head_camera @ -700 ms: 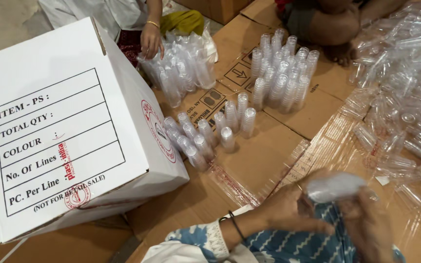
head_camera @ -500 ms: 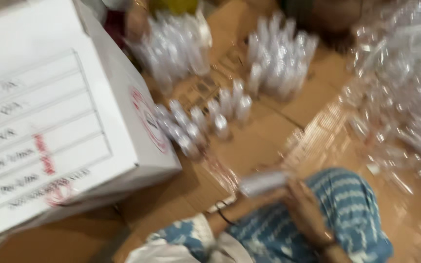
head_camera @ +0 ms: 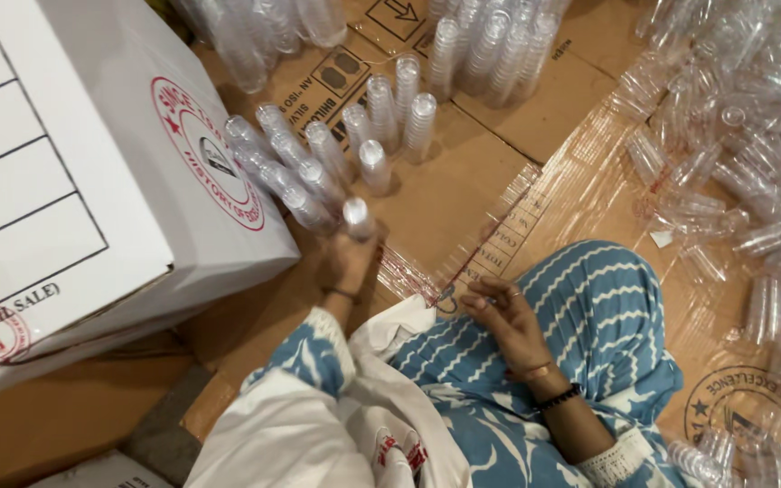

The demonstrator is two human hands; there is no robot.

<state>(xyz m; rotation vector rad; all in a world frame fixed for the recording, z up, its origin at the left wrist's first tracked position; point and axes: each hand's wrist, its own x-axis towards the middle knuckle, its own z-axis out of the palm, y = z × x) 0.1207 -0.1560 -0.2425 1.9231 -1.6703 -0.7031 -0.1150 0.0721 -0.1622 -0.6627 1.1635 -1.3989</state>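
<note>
My left hand (head_camera: 347,264) reaches forward and grips a short stack of clear plastic cups (head_camera: 357,217), standing it at the near end of a row of similar cup stacks (head_camera: 296,172) beside the white carton. My right hand (head_camera: 502,312) rests on my knee, over the blue patterned trousers (head_camera: 580,307). Its fingers are loosely curled and hold nothing. More upright cup stacks (head_camera: 395,113) stand just beyond the row.
A big white printed carton (head_camera: 92,181) fills the left side. Loose clear cups (head_camera: 752,136) lie heaped on the right. Taller cup stacks (head_camera: 490,45) stand at the top. Flattened brown cardboard (head_camera: 463,181) covers the floor. White cloth (head_camera: 318,425) lies across my lap.
The cup stack held near my lap has gone forward to the row in my left hand. My right hand has let go and dropped to my knee. The view has tilted down and closer.
</note>
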